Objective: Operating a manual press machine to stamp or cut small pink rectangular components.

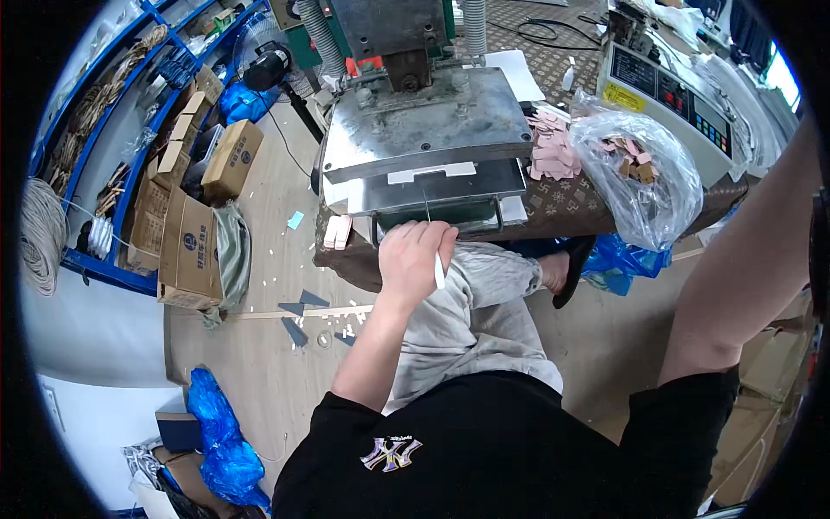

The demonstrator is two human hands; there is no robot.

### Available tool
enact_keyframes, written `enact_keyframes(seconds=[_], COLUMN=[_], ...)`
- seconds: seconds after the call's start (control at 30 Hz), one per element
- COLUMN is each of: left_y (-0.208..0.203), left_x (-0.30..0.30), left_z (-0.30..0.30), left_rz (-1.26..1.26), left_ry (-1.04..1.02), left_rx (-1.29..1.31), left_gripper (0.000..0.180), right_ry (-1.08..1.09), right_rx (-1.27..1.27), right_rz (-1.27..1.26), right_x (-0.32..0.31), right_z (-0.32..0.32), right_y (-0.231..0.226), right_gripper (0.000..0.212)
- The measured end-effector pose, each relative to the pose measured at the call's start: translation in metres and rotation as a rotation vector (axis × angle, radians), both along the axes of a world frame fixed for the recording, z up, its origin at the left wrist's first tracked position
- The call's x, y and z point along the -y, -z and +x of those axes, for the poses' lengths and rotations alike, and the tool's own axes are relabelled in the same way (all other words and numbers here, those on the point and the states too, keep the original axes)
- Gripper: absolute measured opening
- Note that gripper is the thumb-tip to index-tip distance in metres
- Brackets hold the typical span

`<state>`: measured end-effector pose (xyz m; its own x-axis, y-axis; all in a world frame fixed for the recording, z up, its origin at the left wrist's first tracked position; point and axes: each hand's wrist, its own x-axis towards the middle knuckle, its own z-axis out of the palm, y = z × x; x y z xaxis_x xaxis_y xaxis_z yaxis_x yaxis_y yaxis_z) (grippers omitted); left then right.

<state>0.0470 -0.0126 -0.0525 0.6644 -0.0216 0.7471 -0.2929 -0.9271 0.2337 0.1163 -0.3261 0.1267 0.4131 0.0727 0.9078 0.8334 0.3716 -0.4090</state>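
Observation:
My left hand (418, 258) is closed at the front edge of a metal press (432, 117). Out of its fist sticks the white end of a slim tool (440, 273); a thin dark shaft seems to point forward from the fingers, but its exact kind is hidden. Just beyond the knuckles is a flat metal tray (393, 197) with a loop handle at each side, partly under the press plate. A white cut-out piece (432, 173) lies on the tray. My right arm (735, 259) stretches up to the right edge, where its hand is out of view.
Pink pieces (553, 149) are heaped right of the press, beside a clear plastic bag (635, 182) of more pieces. A control box (670, 99) stands behind the bag. Cartons (186, 251) and a fan (268, 67) are at the left; scraps (294, 331) litter the floor.

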Motion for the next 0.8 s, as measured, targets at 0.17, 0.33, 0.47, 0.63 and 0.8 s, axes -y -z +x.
enact_keyframes(seconds=[0.17, 0.33, 0.47, 0.63, 0.8], left_y=[0.000, -0.011, -0.035, -0.058, -0.055], left_x=[0.011, 0.016, 0.002, -0.017, -0.019], left_z=[-0.026, -0.046, -0.048, -0.039, -0.017], left_rz=[0.001, -0.116, -0.259, -0.397, -0.481], left_ry=[0.009, 0.060, 0.163, 0.157, 0.031], left_rx=[0.000, -0.110, -0.176, -0.266, -0.254], left_gripper=[0.013, 0.012, 0.016, 0.021, 0.021], right_ry=[0.077, 0.351, 0.353, 0.248, 0.233], right_rx=[0.003, 0.024, 0.062, -0.003, 0.007], right_rz=[-0.029, -0.166, -0.808, -1.112, -1.165], right_x=[-0.004, -0.033, -0.088, -0.123, -0.125], right_z=[0.009, 0.020, 0.016, 0.013, 0.018], right_y=[-0.008, 0.000, 0.063, 0.124, 0.131], right_gripper=[0.042, 0.046, 0.050, 0.062, 0.071])
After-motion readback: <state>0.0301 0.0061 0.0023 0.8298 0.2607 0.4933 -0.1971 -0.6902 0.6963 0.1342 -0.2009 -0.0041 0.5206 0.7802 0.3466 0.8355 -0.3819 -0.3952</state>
